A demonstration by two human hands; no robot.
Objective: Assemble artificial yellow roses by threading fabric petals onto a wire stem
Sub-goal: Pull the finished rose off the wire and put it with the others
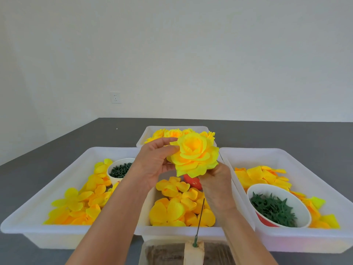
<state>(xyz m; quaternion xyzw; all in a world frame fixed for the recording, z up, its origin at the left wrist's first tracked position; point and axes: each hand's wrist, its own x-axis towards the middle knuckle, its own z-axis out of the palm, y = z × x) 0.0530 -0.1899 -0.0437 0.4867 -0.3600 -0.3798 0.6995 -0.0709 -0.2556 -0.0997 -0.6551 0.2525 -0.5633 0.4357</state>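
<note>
- The rose (194, 155) is held up over the middle tray (147, 228), between the two hands, its petals full and open toward the camera.
- The left hand (154, 163) pinches the rose's left edge, thumb and fingers closed on the outer petals.
- The right hand (217, 186) is under the bloom; its fingers are hidden by the petals, so I cannot tell whether it grips the base or only supports it.
- The wire (200, 217) rises thin and dark from a wooden block (193, 253) at the near edge, toward the right hand.
- The step in hand looks like seating and shaping the layers: it is best to hold the base steady from below and ease the outer petals round evenly, not pulling on one edge.
- Counted: four white trays, namely left (24, 222), middle, right (324, 192) and far (145, 134).
- Two bowls: a left bowl (112, 167) of dark green pieces, a right bowl (303, 209) of green star shapes.
- One wire, one block; loose petals (172, 209) too many to count.
</note>
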